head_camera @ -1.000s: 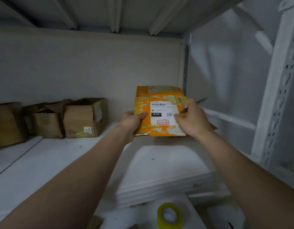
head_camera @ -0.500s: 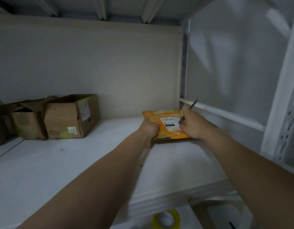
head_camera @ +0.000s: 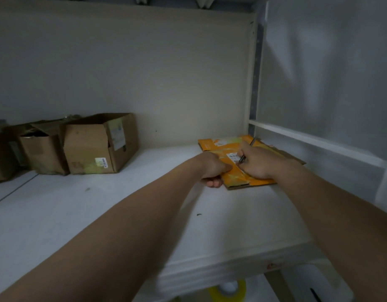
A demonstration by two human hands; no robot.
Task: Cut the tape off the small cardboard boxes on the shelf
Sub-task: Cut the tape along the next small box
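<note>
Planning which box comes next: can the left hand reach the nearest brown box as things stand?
Probably yes, once it lets go: the left hand grips the orange box by its edge, and only bare shelf lies between it and the brown box.

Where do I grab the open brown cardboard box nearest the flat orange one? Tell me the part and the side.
Take the open brown cardboard box by the top rim of its right wall, coming from the right, probably: the top stands open, that side faces bare white shelf, and another brown box crowds its left.
</note>
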